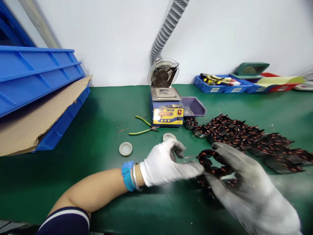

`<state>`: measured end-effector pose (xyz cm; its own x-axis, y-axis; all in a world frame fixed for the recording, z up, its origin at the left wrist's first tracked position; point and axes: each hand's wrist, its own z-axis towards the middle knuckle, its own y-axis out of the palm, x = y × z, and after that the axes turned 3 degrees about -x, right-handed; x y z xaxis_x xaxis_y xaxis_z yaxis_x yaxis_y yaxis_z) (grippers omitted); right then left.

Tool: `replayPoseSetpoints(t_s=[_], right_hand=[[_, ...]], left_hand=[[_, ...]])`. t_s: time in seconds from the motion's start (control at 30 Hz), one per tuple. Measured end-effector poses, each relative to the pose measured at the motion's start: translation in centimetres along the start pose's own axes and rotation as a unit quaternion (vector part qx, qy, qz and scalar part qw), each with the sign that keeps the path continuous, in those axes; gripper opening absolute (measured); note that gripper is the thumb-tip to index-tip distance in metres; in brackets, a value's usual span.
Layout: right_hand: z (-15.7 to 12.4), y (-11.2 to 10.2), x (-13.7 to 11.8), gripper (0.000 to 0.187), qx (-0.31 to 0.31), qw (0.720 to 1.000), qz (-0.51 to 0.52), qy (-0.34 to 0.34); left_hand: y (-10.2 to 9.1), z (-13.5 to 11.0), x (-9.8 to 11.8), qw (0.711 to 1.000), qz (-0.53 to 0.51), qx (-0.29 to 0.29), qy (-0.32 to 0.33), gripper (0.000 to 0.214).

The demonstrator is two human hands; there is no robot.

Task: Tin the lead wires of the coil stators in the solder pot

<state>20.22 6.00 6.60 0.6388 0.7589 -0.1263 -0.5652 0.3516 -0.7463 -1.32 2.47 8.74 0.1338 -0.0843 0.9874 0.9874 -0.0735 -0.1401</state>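
Note:
A white glove covers my left hand (166, 164), whose thumb and fingers are apart with nothing between them. Its lower fingertip reaches the edge of a black ring-shaped motor stator (206, 157) with copper windings; whether it touches is unclear. Thin wire ends (190, 158) stick out from the stator toward that hand. My right hand (251, 189), in a grey-stained glove and blurred, grips the stator between thumb and fingers. Below it, more dark copper-wound parts (210, 193) are blurred and partly hidden.
Many stators (232, 130) stand in rows on the green table (102, 107). A solder pot (167, 107) sits at the back under a grey hose (168, 27). Green-handled cutters (144, 127), two small dishes (125, 149), a purple tray (195, 106), blue bins (211, 85) and stacked crates (39, 65) surround the work.

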Motion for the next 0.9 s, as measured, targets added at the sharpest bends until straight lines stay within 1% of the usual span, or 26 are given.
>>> replayPoseSetpoints(t_s=[0.03,0.07,0.13,0.2,0.27,0.33,0.4,0.47,0.5,0.53,0.57,0.6,0.63,0.67,0.7,0.73,0.77,0.8,0.83,0.9], right_hand=[[0.1,0.0,-0.2,0.045,-0.006,1.000,-0.004,-0.028],[0.2,0.0,-0.5,0.045,-0.009,0.998,-0.007,-0.055],[0.4,0.1,-0.9,0.044,-0.016,0.996,-0.006,-0.085],[0.6,0.2,-1.3,0.042,-0.020,0.996,0.000,-0.086],[0.6,0.4,-1.3,0.039,-0.021,0.996,-0.001,-0.089],[0.4,0.5,-1.0,0.040,-0.024,0.995,-0.007,-0.094],[0.0,0.7,-0.6,0.043,-0.034,0.995,-0.014,-0.093],[-0.3,0.8,-0.3,0.049,-0.048,0.995,-0.011,-0.087],[-0.5,0.9,-0.2,0.051,-0.053,0.995,-0.008,-0.085],[-0.5,0.9,-0.2,0.053,-0.055,0.995,-0.005,-0.085],[-0.5,0.8,-0.2,0.055,-0.053,0.995,0.000,-0.089],[-0.5,0.8,-0.2,0.056,-0.053,0.994,0.002,-0.094],[-0.4,0.7,-0.3,0.058,-0.051,0.994,0.003,-0.099],[-0.4,0.6,-0.4,0.060,-0.049,0.993,0.002,-0.103],[-0.3,0.5,-0.4,0.063,-0.047,0.993,0.001,-0.106],[-0.4,0.5,-0.5,0.065,-0.048,0.993,-0.001,-0.108],[-0.4,0.4,-0.5,0.067,-0.051,0.993,-0.002,-0.109],[-0.5,0.3,-0.5,0.069,-0.055,0.992,-0.002,-0.110],[-0.6,0.2,-0.5,0.071,-0.060,0.992,-0.002,-0.110],[-0.7,0.1,-0.4,0.073,-0.064,0.992,0.001,-0.105]], left_hand=[[0.1,0.1,-0.3,0.999,0.044,-0.002,0.017,0.046],[0.3,0.1,-0.7,0.995,0.088,-0.008,0.041,0.048],[0.3,0.1,-1.3,0.979,0.166,-0.023,0.113,0.033],[0.2,0.2,-1.7,0.957,0.221,-0.031,0.185,0.022],[-0.2,0.3,-2.0,0.927,0.289,-0.032,0.236,0.026],[-0.7,0.5,-2.1,0.888,0.368,-0.032,0.274,0.037],[-1.1,0.7,-2.0,0.830,0.456,-0.037,0.320,0.044],[-1.4,0.8,-1.9,0.777,0.514,-0.048,0.362,0.042],[-1.5,0.9,-1.7,0.763,0.523,-0.051,0.377,0.040],[-1.6,0.9,-1.6,0.770,0.510,-0.050,0.380,0.039],[-1.7,0.9,-1.4,0.797,0.479,-0.042,0.366,0.038],[-1.6,1.0,-1.1,0.837,0.433,-0.024,0.334,0.038],[-1.6,1.0,-0.8,0.881,0.377,-0.004,0.287,0.037],[-1.5,1.0,-0.6,0.918,0.321,0.011,0.232,0.036],[-1.4,0.9,-0.3,0.944,0.276,0.015,0.178,0.034],[-1.3,0.9,-0.1,0.959,0.251,0.009,0.134,0.032],[-1.2,0.8,0.0,0.963,0.249,-0.009,0.107,0.030],[-1.1,0.7,0.1,0.957,0.270,-0.038,0.099,0.030],[-1.0,0.6,0.1,0.944,0.306,-0.067,0.103,0.030],[-0.9,0.4,0.0,0.913,0.373,-0.108,0.125,0.027]])
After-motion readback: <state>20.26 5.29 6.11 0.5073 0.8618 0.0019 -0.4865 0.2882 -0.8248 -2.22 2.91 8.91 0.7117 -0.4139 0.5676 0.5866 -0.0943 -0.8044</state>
